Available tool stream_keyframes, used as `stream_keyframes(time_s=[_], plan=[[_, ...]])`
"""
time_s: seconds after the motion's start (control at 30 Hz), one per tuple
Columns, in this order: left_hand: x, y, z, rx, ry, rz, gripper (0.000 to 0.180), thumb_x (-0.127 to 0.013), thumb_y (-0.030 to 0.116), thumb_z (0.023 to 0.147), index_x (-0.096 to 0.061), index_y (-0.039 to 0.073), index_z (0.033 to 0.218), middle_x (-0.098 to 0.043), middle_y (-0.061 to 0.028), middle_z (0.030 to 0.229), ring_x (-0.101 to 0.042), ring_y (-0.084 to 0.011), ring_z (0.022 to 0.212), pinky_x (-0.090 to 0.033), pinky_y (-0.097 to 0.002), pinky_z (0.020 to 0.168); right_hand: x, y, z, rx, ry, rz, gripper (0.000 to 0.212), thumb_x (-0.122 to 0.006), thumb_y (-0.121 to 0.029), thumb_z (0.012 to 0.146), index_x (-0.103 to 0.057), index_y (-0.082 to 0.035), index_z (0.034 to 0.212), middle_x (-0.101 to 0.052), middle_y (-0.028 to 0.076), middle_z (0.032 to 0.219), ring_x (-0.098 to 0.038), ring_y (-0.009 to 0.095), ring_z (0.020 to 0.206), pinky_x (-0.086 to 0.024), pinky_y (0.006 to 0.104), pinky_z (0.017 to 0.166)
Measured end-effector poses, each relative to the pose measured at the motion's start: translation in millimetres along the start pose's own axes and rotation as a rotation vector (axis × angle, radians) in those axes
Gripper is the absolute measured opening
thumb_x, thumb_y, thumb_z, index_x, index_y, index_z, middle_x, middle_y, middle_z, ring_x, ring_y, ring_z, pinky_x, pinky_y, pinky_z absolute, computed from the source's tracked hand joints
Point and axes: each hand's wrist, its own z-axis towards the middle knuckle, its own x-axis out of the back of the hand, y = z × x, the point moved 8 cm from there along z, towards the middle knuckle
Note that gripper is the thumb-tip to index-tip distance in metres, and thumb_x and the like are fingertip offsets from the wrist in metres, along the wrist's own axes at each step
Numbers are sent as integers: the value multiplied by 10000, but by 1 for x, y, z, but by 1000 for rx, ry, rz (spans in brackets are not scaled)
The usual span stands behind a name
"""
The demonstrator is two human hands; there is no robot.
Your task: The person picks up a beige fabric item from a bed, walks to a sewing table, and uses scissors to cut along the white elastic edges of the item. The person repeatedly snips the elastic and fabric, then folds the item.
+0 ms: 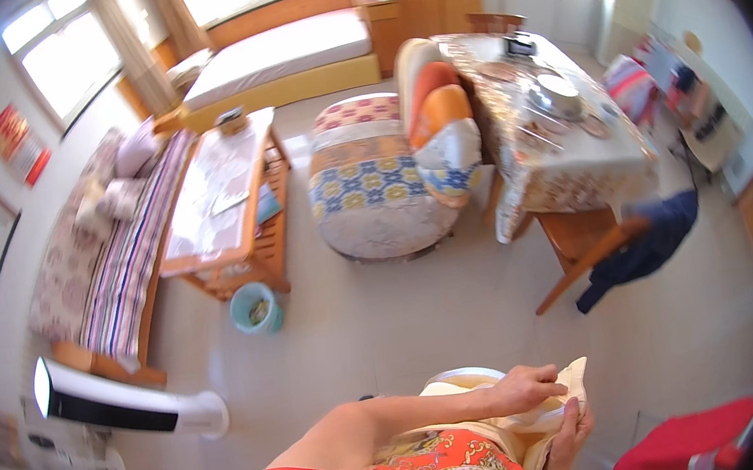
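My left forearm reaches across my front toward the right, and my left hand (525,389) pinches a cream-coloured cloth (574,378) near its pointed upper corner. Just below it, my right hand (566,433) grips the same cloth with the thumb up against its edge. More pale cloth hangs beneath my hands and over my lap. Behind my left forearm the rim of a round, pale basin-like thing (466,375) shows; my arm and the cloth hide most of it, so its contents cannot be made out.
A wooden chair (577,237) with a dark jacket stands ahead right by a cloth-covered table (608,152). A patterned round seat (380,187), a blue bin (256,308) and a coffee table (210,200) lie ahead. A white tower appliance (133,410) leans across the left; red fabric (690,446) is near right.
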Motion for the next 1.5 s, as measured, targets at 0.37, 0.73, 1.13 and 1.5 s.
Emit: stream_keyframes(time_s=[0.37, 0.73, 1.13, 1.5], plan=[[185, -6, -120, 190, 408, 469, 367, -561, -44, 650, -637, 76, 988, -518, -47, 743, -551, -192, 565, -455, -291, 466, -120, -8, 34, -60, -123, 76, 435, -453, -324, 909, -522, 74, 1070, -562, 164, 1066, -555, 224, 927, -436, 320, 818], [329, -16, -214, 500, 706, 440, 460, -511, -159, 624, -670, 86, 980, -523, -67, 774, -536, -192, 705, -439, -255, 605, -114, -5, 15, -162, -13, 470, 387, -381, -341, 930, -540, -4, 1036, -588, 117, 1008, -558, 207, 916, -434, 317, 823], [183, -72, -121, 701, 528, 6, 545, -664, 83, 721, -457, 17, 1222, -526, -75, 1031, -510, -153, 939, -418, -263, 818, 118, -31, -8, 154, 547, 444, 428, -394, -401, 915, -533, -14, 1032, -573, 111, 1034, -548, 223, 950, -442, 363, 828], [-65, -45, 19, 703, 284, -855, 546, -539, -68, 811, -382, 112, 1302, -553, -48, 1096, -565, -143, 950, -483, -262, 816, 286, 1, -23, 42, 733, -754, 256, -562, -247, 863, -511, 3, 888, -545, 76, 790, -495, 140, 714, -435, 280, 651]])
